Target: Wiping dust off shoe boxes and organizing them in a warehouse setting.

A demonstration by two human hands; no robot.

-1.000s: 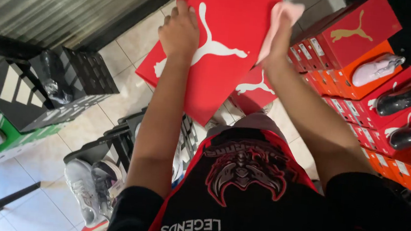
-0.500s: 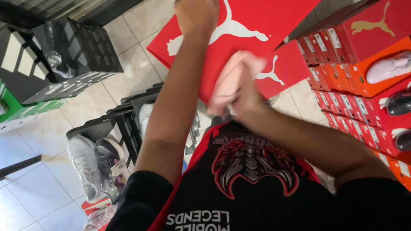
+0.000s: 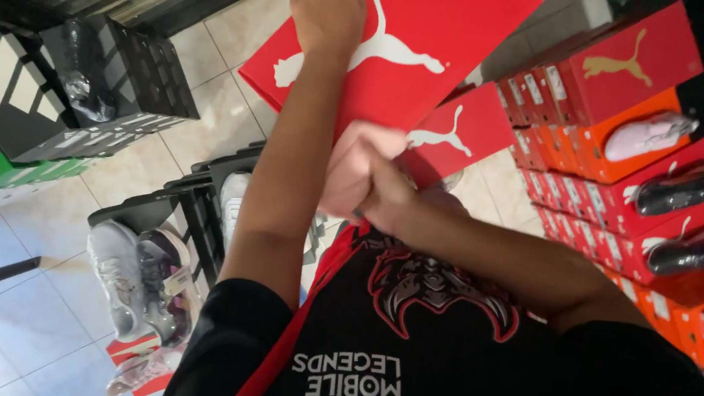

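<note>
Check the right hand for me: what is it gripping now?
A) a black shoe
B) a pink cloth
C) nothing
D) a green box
B: the right hand is closed on a pink cloth near the chest, while the left hand steadies the red shoebox.

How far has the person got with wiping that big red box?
Hard to tell how much is wiped: the red box lid shows no clear marks either way. Right now the left hand steadies it while the right hand presses a pink cloth at its lower edge. More red boxes sit stacked at the right, untouched.
</note>
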